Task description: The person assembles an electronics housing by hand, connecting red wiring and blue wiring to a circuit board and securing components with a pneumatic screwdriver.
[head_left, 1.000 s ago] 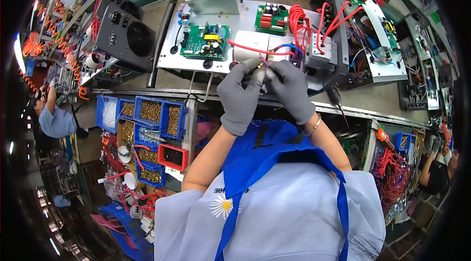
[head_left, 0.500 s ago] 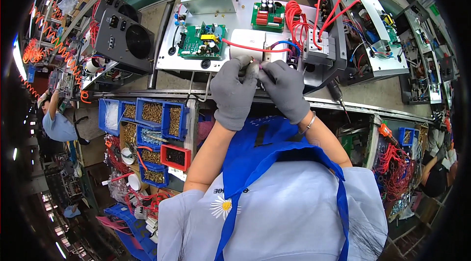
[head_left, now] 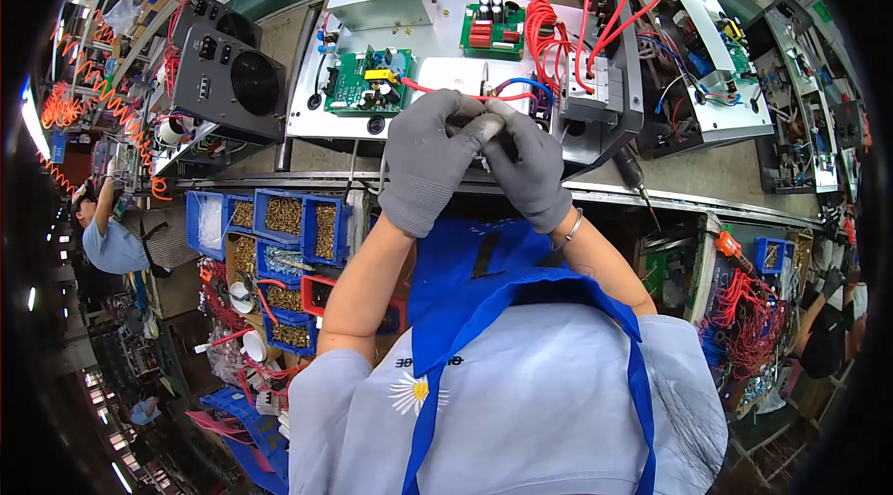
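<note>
Both my hands wear grey gloves and meet at the front of an open chassis. My left hand is closed in a pinch, thumb against fingers. Fingertip to fingertip with it, my right hand is pinched as well. Whatever lies between the fingers is hidden. Right behind the fingertips passes a red wire, running from a green circuit board across a white cylinder. Blue wires curve beside my right fingers, close to a grey breaker-like block.
Another green board and coiled red cables sit farther back. Dark fan housings stand left, a second open chassis right. A screwdriver-like tool rests at the bench edge. Blue bins of brass fasteners are below left.
My hands have drawn closer together, and their fingertips now overlap the red wire. The whole chassis appears slightly farther left in view. My left forearm now covers more of the red bin.
</note>
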Motion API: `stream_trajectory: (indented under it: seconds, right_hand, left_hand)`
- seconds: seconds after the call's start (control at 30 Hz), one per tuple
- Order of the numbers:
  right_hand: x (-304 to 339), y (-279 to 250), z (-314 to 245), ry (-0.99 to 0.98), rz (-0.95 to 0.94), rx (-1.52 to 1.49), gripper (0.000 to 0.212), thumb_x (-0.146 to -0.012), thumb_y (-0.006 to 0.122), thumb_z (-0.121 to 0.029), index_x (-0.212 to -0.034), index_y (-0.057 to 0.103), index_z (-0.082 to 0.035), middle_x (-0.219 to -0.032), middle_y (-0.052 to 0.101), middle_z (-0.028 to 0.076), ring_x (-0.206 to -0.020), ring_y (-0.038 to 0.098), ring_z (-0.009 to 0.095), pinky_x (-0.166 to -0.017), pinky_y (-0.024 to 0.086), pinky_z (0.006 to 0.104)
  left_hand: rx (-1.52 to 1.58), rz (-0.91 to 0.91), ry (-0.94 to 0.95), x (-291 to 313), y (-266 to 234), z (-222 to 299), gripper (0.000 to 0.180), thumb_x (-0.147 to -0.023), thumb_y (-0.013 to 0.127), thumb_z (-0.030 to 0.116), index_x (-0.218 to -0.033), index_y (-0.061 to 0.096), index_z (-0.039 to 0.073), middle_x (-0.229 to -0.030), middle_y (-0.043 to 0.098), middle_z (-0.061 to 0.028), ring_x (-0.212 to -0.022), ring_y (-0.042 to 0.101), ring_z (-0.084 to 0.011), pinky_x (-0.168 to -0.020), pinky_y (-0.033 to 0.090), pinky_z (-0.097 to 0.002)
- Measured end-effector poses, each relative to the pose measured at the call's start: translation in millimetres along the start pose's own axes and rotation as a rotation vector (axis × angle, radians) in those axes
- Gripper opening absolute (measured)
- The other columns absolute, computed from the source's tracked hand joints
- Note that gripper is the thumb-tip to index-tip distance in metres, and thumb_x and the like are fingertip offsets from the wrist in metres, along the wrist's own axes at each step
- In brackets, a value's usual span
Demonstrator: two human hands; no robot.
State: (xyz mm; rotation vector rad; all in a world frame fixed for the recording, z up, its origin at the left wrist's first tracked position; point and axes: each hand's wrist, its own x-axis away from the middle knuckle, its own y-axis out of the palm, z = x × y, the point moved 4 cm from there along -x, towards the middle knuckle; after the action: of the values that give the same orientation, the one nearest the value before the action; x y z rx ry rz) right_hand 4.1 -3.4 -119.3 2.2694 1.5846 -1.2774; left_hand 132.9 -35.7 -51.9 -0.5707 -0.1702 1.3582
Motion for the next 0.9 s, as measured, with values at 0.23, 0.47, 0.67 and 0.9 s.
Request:
stream_trajectory:
  seconds: [0.23, 0.47, 0.67, 0.9]
  right_hand:
    - [3.2, -8.9, 6.0, 0.03, 0.032, 0.014, 0.039, -0.08, 0.069, -0.008, -0.118, 0.061, -0.01, -0.083, 0.063, 0.009, -0.063, 0.063, 0.027, -0.054, 0.05, 0.0364]
    - [-4.3, -9.0, -1.2, 0.13, 0.062, 0.009, 0.03, -0.082, 0.068, -0.006, -0.112, 0.066, -0.006, -0.08, 0.065, 0.013, -0.067, 0.064, 0.025, -0.058, 0.049, 0.0336]
    - [5.6, -6.2, -8.6, 0.165, 0.07, -0.016, 0.027, -0.083, 0.067, -0.008, -0.11, 0.064, -0.005, -0.085, 0.065, 0.013, -0.069, 0.066, 0.029, -0.06, 0.052, 0.0358]
    - [4.7, 2.2, 18.8, 0.362, 0.138, 0.08, 0.019, -0.085, 0.066, -0.011, -0.102, 0.067, -0.004, -0.075, 0.063, 0.014, -0.062, 0.064, 0.025, -0.057, 0.048, 0.0352]
  left_hand:
    - [-0.093, -0.323, -0.008, -21.4, 1.8, 4.8, 0.019, -0.08, 0.073, 0.015, -0.094, 0.07, 0.003, -0.078, 0.068, -0.0103, -0.072, 0.068, -0.0183, -0.066, 0.053, -0.0298]
    - [-0.463, -0.448, 0.604, -94.2, 10.4, 31.2, 0.027, -0.077, 0.072, 0.032, -0.094, 0.073, 0.011, -0.084, 0.071, -0.009, -0.079, 0.068, -0.0226, -0.073, 0.051, -0.0338]
    - [-0.539, -1.021, 0.38, -119.0, 49.1, 6.1, 0.037, -0.079, 0.07, 0.047, -0.092, 0.075, 0.013, -0.081, 0.071, -0.0071, -0.079, 0.068, -0.0247, -0.072, 0.051, -0.0364]
    - [-0.661, -0.895, 0.657, -126.5, 51.7, 7.1, 0.034, -0.082, 0.068, 0.045, -0.092, 0.073, 0.013, -0.073, 0.066, -0.0071, -0.076, 0.063, -0.0252, -0.075, 0.048, -0.039]
